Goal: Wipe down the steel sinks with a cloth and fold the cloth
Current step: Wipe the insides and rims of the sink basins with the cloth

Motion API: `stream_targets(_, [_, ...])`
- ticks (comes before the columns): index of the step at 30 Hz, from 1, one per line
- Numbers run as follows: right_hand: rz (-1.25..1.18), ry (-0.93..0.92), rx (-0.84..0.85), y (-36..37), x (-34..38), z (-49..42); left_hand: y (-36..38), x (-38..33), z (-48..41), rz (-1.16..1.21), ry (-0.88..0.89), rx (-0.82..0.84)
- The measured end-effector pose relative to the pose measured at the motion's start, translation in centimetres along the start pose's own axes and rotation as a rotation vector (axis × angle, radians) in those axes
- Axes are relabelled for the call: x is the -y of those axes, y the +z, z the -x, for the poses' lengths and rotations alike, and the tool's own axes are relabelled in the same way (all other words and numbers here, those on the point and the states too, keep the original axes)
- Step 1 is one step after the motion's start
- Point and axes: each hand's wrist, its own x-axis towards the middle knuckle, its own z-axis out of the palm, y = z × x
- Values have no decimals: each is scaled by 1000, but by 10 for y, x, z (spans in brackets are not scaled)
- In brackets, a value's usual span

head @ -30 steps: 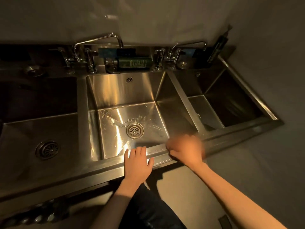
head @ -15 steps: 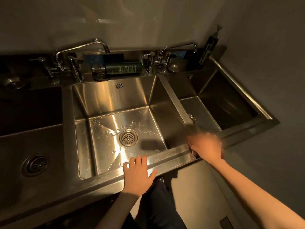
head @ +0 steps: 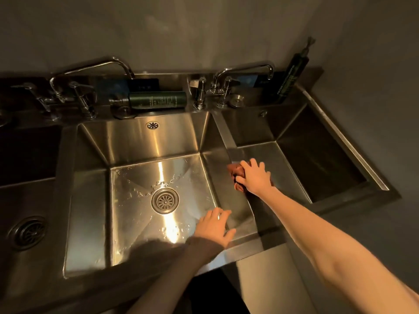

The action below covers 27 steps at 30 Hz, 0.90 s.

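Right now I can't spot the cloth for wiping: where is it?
Head view, right of centre: the cloth lies bunched under the right hand on the divider between the middle sink and the right sink.

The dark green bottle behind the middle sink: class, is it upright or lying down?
Lying down: the dark green cylindrical bottle rests on its side along the steel ledge.

The crumpled reddish-brown cloth point(head: 234, 170) lies mostly hidden under the right grip point(head: 255, 177), so its full shape cannot be told. The left steel sink basin point(head: 29, 200) is cut off by the picture's edge and sunk in shadow. Print on the lying dark green cylindrical bottle point(head: 158, 100) is too small to read.
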Motion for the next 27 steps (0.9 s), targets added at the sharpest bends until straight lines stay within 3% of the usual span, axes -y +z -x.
stream_targets(3, [-13,-79,10,-12,5,-38,-5,4,-28,-17,36,-151])
stream_targets(13, [-91,-270,32,-51,19,-166,-30,7,-132,-161,104,-237])
stream_targets(19, [-147,-302,46,-67,33,-221,-33,22,-150,-210,173,-322])
stream_targets(24, [-219,-295,22,-67,38,-243,-89,69,-163,-198,-106,-495])
stream_targets(27, [-222,-276,16,-64,39,-244,-143,104,-172,-288,-318,-455])
